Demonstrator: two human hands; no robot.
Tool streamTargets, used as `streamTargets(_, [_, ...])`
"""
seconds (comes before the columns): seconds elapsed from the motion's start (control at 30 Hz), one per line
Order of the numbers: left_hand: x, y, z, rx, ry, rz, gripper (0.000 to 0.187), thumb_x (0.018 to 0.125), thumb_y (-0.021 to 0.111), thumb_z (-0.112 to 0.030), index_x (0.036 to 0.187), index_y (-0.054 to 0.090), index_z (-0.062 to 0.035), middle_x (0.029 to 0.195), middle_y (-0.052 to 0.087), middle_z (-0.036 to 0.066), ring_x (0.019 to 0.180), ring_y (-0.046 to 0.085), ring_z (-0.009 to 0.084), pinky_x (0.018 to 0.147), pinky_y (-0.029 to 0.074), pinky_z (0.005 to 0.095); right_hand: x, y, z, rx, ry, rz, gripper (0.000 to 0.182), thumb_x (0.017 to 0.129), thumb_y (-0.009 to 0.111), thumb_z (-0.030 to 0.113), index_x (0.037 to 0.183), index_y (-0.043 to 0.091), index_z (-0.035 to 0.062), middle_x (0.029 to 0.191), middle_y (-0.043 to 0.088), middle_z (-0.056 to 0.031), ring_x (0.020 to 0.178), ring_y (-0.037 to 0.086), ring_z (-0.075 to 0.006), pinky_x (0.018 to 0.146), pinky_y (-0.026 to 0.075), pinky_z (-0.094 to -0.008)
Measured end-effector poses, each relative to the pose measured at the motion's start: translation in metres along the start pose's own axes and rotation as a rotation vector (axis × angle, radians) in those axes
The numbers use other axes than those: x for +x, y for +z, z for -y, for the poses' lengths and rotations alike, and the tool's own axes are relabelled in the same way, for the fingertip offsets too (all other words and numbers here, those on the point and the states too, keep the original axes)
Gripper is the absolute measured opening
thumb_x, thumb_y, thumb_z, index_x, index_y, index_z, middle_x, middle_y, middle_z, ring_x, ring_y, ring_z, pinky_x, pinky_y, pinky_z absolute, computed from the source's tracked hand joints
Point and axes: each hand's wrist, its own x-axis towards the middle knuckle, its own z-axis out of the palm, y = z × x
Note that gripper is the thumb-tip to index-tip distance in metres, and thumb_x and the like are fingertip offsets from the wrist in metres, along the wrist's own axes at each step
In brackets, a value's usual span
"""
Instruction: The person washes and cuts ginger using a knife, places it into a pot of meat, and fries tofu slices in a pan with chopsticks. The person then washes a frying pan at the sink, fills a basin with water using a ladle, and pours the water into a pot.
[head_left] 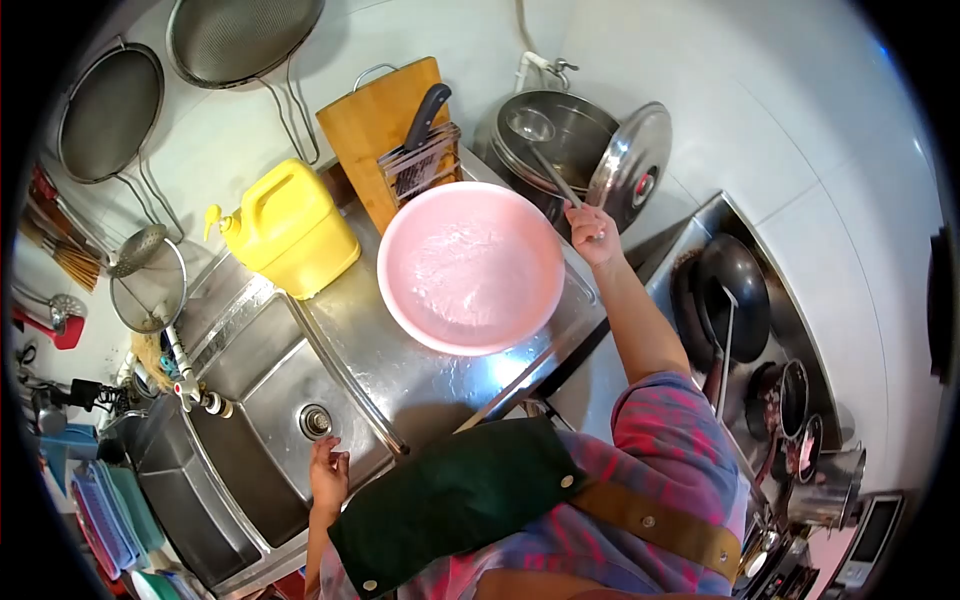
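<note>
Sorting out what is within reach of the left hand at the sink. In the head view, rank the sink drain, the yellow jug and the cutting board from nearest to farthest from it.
From the left hand:
1. Sink drain, just above it in the basin.
2. Yellow jug, on the counter behind the sink.
3. Cutting board, leaning at the back wall.

Right hand (pixel 592 233) raised, grip closed; left hand (pixel 328 474) low, fingers loose.
</note>
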Motion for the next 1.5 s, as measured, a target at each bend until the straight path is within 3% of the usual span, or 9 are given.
streamTargets(0.4, [0.011, -0.002, 0.018, -0.054, 0.192, 0.057, 0.026, 0.077, 0.056, 0.005, 0.102, 0.052, 0.0005, 0.109, 0.048, 0.014, 0.069, 0.059, 0.0192, 0.062, 0.048, 0.027, -0.145, 0.075, -0.154, -0.303, 0.013, -0.049, 0.029, 0.09, 0.036, 0.011, 0.114, 0.042, -0.0047, 0.068, 0.038, -0.0006, 0.044, 0.038, -0.0057, 0.037, 0.031, -0.0212])
streamTargets(0.6, [0.023, -0.003, 0.006, -0.032, 0.245, 0.129, 0.027, 0.076, 0.055, 0.006, 0.102, 0.053, -0.0013, 0.109, 0.048, 0.012, 0.069, 0.058, 0.0193, 0.06, 0.047, 0.0262, -0.21, 0.073, -0.211, -0.581, -0.052, -0.305, 0.026, 0.086, 0.042, 0.005, 0.112, 0.043, 0.0036, 0.065, 0.037, -0.0004, 0.04, 0.035, -0.0048, 0.03, 0.029, -0.0212])
streamTargets(0.73, [0.03, 0.003, 0.009, -0.079, 0.241, 0.167, 0.026, 0.076, 0.056, 0.005, 0.102, 0.053, -0.0013, 0.11, 0.048, 0.012, 0.069, 0.058, 0.0185, 0.06, 0.047, 0.0256, -0.23, 0.072, -0.256, -1.133, -0.205, -0.652, 0.029, 0.08, 0.048, 0.001, 0.108, 0.042, 0.0042, 0.058, 0.036, -0.0011, 0.034, 0.033, -0.0074, 0.029, 0.03, -0.022])
streamTargets(1.0, [0.04, 0.009, -0.004, 0.007, 0.238, 0.209, 0.026, 0.076, 0.057, 0.002, 0.101, 0.053, -0.0023, 0.11, 0.049, 0.013, 0.069, 0.057, 0.0198, 0.062, 0.048, 0.0268, -0.254, 0.089, -0.292, -1.834, -0.277, -0.981, 0.039, 0.075, 0.051, -0.003, 0.113, 0.043, -0.0001, 0.057, 0.046, 0.0002, 0.035, 0.041, -0.0076, 0.034, 0.031, -0.0214])
streamTargets(1.2, [0.041, 0.019, 0.003, 0.01, 0.228, 0.157, 0.026, 0.076, 0.058, 0.002, 0.101, 0.053, -0.0022, 0.11, 0.049, 0.014, 0.07, 0.057, 0.0209, 0.062, 0.049, 0.0275, -0.194, 0.088, -0.227, -1.902, -0.443, -0.898, 0.036, 0.082, 0.049, 0.005, 0.117, 0.043, 0.0017, 0.049, 0.043, 0.0002, 0.031, 0.039, -0.0093, 0.031, 0.029, -0.023])
streamTargets(1.3, [0.037, 0.019, 0.009, 0.035, 0.235, 0.105, 0.027, 0.075, 0.058, 0.003, 0.101, 0.052, -0.002, 0.11, 0.048, 0.014, 0.068, 0.057, 0.0211, 0.061, 0.048, 0.0275, -0.106, 0.078, -0.155, -1.842, -0.444, -0.983, 0.008, 0.08, 0.053, 0.009, 0.08, 0.048, 0.0034, 0.049, 0.043, -0.0019, 0.033, 0.04, -0.0121, 0.031, 0.029, -0.0257])
streamTargets(1.4, [0.024, 0.012, 0.009, 0.0, 0.147, 0.035, 0.027, 0.075, 0.058, 0.004, 0.101, 0.052, -0.0015, 0.11, 0.049, 0.015, 0.066, 0.056, 0.0202, 0.059, 0.048, 0.0269, -0.01, 0.052, -0.07, -1.589, -0.552, -1.054, 0.01, 0.074, 0.055, 0.007, 0.068, 0.05, 0.0013, 0.05, 0.043, -0.0036, 0.036, 0.041, -0.014, 0.032, 0.03, -0.0303])
streamTargets(1.43, [0.019, 0.008, 0.005, -0.024, 0.109, 0.01, 0.027, 0.075, 0.058, 0.005, 0.101, 0.052, -0.0013, 0.11, 0.049, 0.015, 0.066, 0.056, 0.0196, 0.058, 0.047, 0.0265, 0.023, 0.032, -0.029, -1.7, -0.471, -1.146, 0.011, 0.073, 0.054, 0.005, 0.063, 0.05, 0.0014, 0.05, 0.046, -0.0052, 0.038, 0.044, -0.0162, 0.033, 0.034, -0.0326])
streamTargets(1.5, [0.009, 0.006, 0.014, 0.006, 0.072, -0.029, 0.027, 0.075, 0.058, 0.005, 0.101, 0.051, -0.0014, 0.108, 0.049, 0.013, 0.061, 0.053, 0.0165, 0.056, 0.045, 0.0247, 0.067, 0.036, -0.005, -1.501, -0.434, -1.127, 0.014, 0.073, 0.054, 0.004, 0.06, 0.049, 0.0032, 0.049, 0.043, -0.0056, 0.04, 0.047, -0.0193, 0.035, 0.036, -0.0305])
